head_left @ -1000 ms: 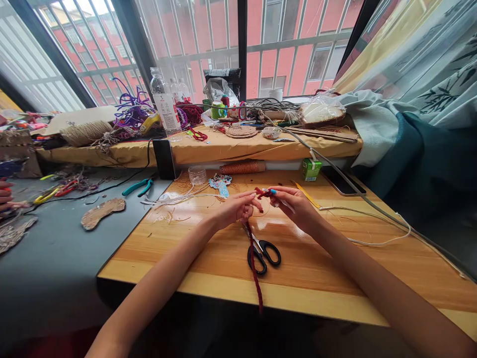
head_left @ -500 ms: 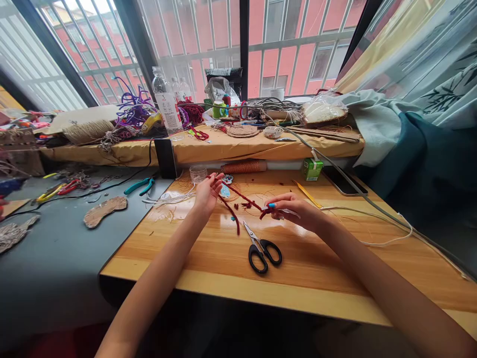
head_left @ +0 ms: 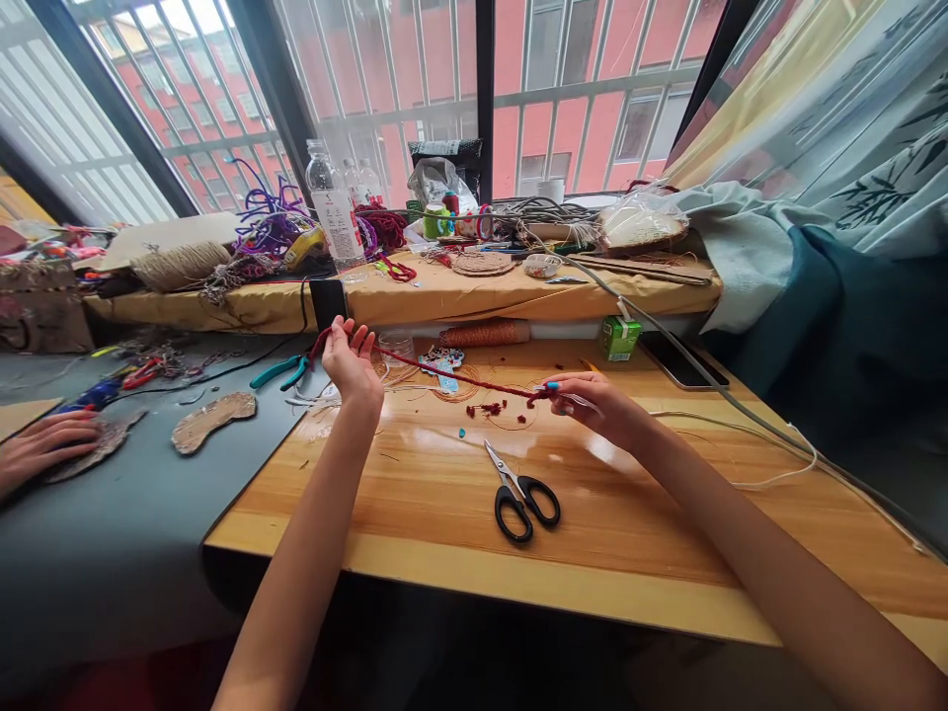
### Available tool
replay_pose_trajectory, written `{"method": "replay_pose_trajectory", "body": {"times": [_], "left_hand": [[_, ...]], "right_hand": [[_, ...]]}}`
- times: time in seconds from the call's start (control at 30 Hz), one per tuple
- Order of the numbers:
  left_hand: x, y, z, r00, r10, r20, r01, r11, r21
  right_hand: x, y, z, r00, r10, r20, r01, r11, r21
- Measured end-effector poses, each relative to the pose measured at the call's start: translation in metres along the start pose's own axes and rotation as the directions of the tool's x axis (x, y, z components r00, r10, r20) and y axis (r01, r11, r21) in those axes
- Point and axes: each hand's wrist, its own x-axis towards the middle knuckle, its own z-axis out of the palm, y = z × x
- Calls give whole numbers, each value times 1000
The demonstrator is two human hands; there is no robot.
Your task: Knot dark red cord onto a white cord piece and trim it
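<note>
A dark red cord [head_left: 459, 374] runs nearly straight between my two hands above the wooden table. My left hand [head_left: 353, 365] pinches it at the left, its other fingers loosely raised, and a short piece of cord shows beyond the thumb. At the right, the cord's other end is gripped in the fingertips of my right hand [head_left: 589, 403]; something thin and whitish shows under those fingers, too unclear to name. Below the cord lie scissors [head_left: 514, 492] with black handles, points facing away from me. Small dark red scraps [head_left: 487, 408] are scattered just beyond them.
Blue-handled pliers [head_left: 279, 372] lie left of my left hand. Another person's hand [head_left: 51, 444] rests on a brown piece on the grey table. An orange thread spool [head_left: 485, 333], green box [head_left: 620, 337] and phone [head_left: 681, 359] sit along the back. Bottles [head_left: 335, 212] stand on the ledge.
My left hand has moved left, drawing the cord into a longer straight line; its hanging tail no longer shows over the table. The other person's hand has come into view at left.
</note>
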Motion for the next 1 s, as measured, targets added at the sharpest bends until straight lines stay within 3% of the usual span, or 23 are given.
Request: {"method": "replay_pose_trajectory", "body": {"times": [0.07,0.13,0.23,0.3,0.4,0.5,0.6,0.7,0.77,0.9,1.0], "left_hand": [[-1,2,1,991,41,124,-61,985,163],[-11,0,5,941,47,334,-168,924,343],[-41,-11,14,806,-63,588,-263,853,451],[-63,-19,19,675,-198,711,-294,811,505],[-87,-27,21,495,-258,830,-487,708,511],[-94,-30,20,407,-266,874,-608,635,476],[-92,-33,17,403,-220,889,-680,578,451],[-91,-36,17,467,-135,874,-718,519,464],[-92,-38,17,479,-180,859,-671,556,490],[-101,-40,19,424,-436,794,-372,715,592],[-108,-41,20,450,-538,713,-95,765,637]], "right_hand": [[2,2,0,1000,9,-6,-9,1000,13],[3,3,1,1000,10,-6,-10,1000,23],[4,2,3,1000,3,-20,-2,1000,19],[3,1,4,999,10,-36,-10,1000,7],[1,0,6,997,38,-60,-40,999,-22],[0,1,6,994,74,-82,-77,997,-28],[2,4,7,992,96,-87,-96,995,4],[3,6,8,993,89,-71,-88,996,18],[2,7,10,996,62,-57,-61,998,15],[0,6,15,999,-37,-18,36,999,-32],[-1,6,17,997,-79,9,79,994,-77]]}}
